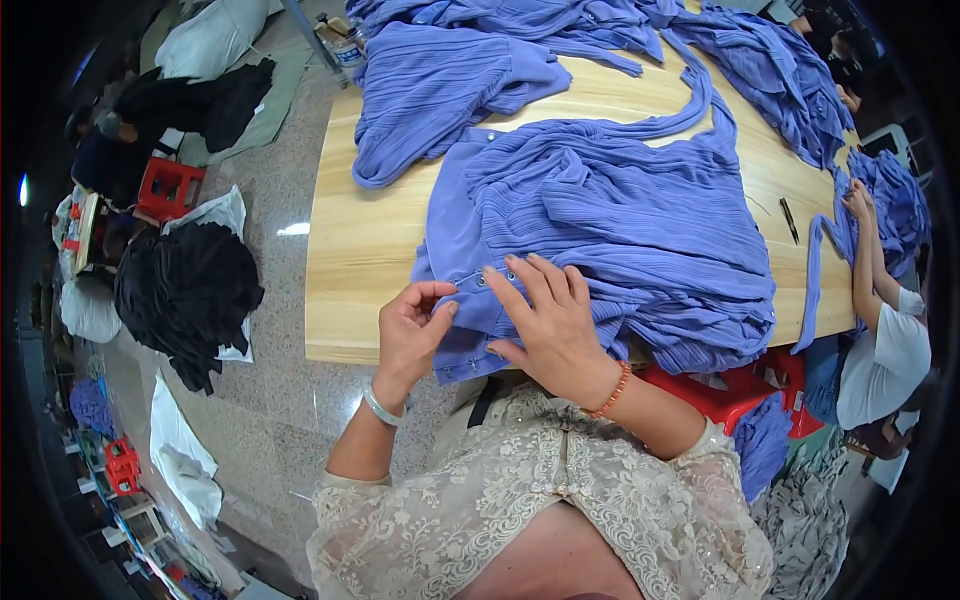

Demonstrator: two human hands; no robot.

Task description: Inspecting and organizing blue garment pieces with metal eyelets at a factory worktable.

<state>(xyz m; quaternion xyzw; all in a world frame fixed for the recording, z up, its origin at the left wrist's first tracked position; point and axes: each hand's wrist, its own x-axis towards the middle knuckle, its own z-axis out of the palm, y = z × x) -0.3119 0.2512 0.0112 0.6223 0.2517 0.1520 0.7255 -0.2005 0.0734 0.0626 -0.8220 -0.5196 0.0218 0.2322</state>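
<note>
A blue-violet ribbed garment (650, 220) lies spread near the table's front edge, a smooth collar-like panel at its left side. My left hand (408, 332) is closed in a pinch on the garment's edge at the lower left. Flat on the cloth just to the right rests my right hand (555, 325), its fingers spread and holding nothing. Small round metal snaps or eyelets (482, 281) show along the edge by my right fingertips. A long narrow strap trails from the garment's far side.
More blue garments (450, 85) lie across the far side of the wooden table (345, 250). A black pen (789, 220) is at the right. Another person (885, 350) handles blue cloth there. Red stools (720, 400) stand under the table; a black cloth pile (185, 290) is on the floor.
</note>
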